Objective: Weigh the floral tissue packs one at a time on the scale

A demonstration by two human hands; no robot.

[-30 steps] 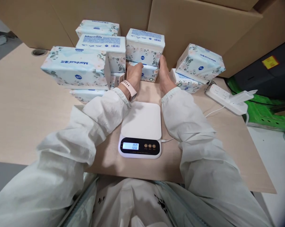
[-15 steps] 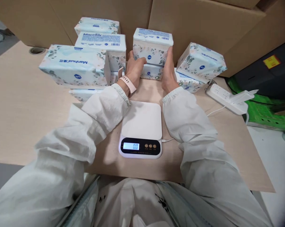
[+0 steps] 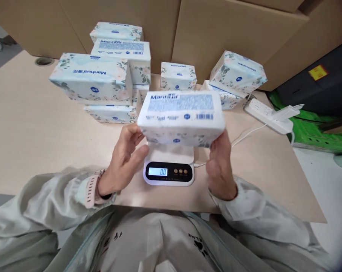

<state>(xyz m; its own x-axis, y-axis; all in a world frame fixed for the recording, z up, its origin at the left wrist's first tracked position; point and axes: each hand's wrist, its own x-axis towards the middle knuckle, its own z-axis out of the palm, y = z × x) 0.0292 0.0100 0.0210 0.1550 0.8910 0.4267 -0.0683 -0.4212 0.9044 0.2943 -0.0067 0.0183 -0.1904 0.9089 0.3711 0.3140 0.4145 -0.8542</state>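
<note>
Between my two hands a pack of tissues [image 3: 182, 117], white and pale blue with a flower print, is held up over the white digital scale [image 3: 171, 155]. My left hand [image 3: 125, 156] grips its left end, the thumb apart in front and the fingertips at the pack's lower corner. At the right end my right hand [image 3: 220, 162] is closed on the pack, its fingers partly hidden and slightly blurred. The pack covers the back of the scale's plate. Its lit display reads 0.0.
Stacked tissue packs [image 3: 91, 79] stand at the left, one tissue pack [image 3: 178, 75] sits at the back middle, and two more [image 3: 237, 73] are piled at the right. Cardboard boxes [image 3: 125, 19] wall the back. A power strip [image 3: 268, 115] with a white cable lies at the right.
The upper tissue pack at the back middle has been lifted off the one below and brought toward me, above the scale. Both hands have drawn back with it.
</note>
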